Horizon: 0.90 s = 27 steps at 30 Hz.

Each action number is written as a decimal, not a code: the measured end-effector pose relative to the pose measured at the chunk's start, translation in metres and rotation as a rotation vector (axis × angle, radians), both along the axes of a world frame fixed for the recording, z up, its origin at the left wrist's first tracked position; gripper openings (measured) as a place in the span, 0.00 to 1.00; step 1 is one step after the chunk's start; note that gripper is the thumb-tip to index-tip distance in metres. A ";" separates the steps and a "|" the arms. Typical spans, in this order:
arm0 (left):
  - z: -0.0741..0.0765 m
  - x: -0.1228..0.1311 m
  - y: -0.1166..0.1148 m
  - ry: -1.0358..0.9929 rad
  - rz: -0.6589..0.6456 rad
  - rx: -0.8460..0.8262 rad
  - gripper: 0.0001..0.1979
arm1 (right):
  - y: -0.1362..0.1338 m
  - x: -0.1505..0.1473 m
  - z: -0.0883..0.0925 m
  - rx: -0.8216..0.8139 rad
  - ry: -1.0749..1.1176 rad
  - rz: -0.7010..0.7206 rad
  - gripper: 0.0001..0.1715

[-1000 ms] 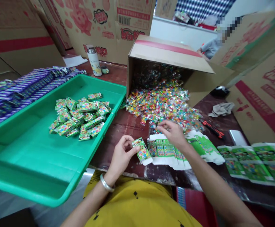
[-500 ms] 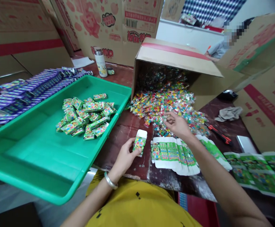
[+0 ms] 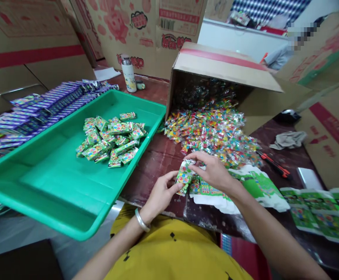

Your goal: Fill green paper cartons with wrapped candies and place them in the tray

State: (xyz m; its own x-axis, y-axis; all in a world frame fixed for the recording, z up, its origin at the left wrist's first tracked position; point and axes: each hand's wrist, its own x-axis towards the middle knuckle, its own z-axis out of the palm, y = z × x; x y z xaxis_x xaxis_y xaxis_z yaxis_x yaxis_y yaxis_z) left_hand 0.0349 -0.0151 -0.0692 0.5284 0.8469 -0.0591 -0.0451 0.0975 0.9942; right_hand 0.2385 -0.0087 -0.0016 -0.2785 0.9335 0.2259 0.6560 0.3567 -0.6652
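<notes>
My left hand (image 3: 165, 194) grips a small printed candy box (image 3: 183, 177) upright, its open top tilted away from me. At that top, my right hand (image 3: 212, 169) pinches a small clear candy packet (image 3: 190, 163), partly hidden by the fingers and the flap. Just under my right forearm, a fanned row of flat green cartons (image 3: 208, 189) lies on the table. Beyond my hands, a heap of clear packets with colourful candies (image 3: 207, 128) spills from a cardboard box (image 3: 224, 62) lying on its side.
On the left stands a green tray (image 3: 55, 182) with several closed candy boxes (image 3: 111, 138). Stacked purple packages (image 3: 47, 105) lie behind it. A bottle (image 3: 128, 74), a red-and-black cutter (image 3: 274, 165), a cloth (image 3: 288, 139) and more flat cartons (image 3: 318, 214) surround the work area. A person sits at the back right.
My right hand has come from the candy heap down to the box top, bringing a packet. My left hand still holds the box, which is slightly farther right in view.
</notes>
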 end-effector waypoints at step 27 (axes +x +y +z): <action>0.018 0.000 -0.014 -0.149 0.090 -0.039 0.16 | -0.040 -0.033 -0.045 -0.129 0.458 -0.236 0.05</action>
